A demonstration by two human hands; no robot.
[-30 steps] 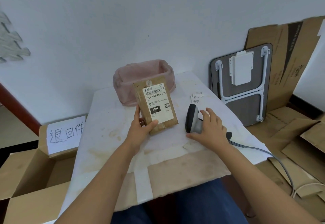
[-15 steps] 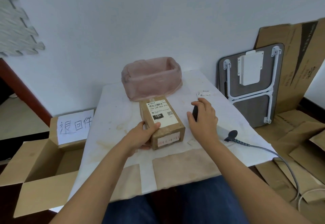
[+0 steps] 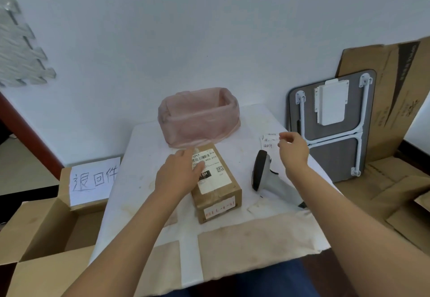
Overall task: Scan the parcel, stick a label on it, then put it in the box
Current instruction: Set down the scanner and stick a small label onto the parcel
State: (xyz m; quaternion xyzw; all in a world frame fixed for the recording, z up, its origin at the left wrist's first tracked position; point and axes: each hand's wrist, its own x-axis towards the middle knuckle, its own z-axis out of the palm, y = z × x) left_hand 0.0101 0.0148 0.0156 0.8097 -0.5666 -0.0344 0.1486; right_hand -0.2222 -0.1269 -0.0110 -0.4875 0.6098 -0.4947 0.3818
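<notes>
Desk (image 3: pixel 144 147), left strip: bare cloth from the far edge to the near edge, open passage beside the parcel (image 3: pixel 216 187). Desk, near edge: bare, clear across its width. Gap between parcel and scanner (image 3: pixel 267 175): narrow, open. Far centre: pink-lined basket (image 3: pixel 197 119) blocks the way, just behind the parcel. Far right: loose labels (image 3: pixel 267 140) lie flat beyond the scanner. Floor, left: open cardboard box (image 3: pixel 39 233), top unobstructed.

A makeshift parcel-handling corner: a white cloth-covered counter (image 3: pixel 144 194) with a grey handheld barcode scanner (image 3: pixel 264 173), an open brown cardboard box (image 3: pixel 44 231) at 9 o'clock, flattened brown cartons (image 3: pixel 395 101) at 3 o'clock.
</notes>
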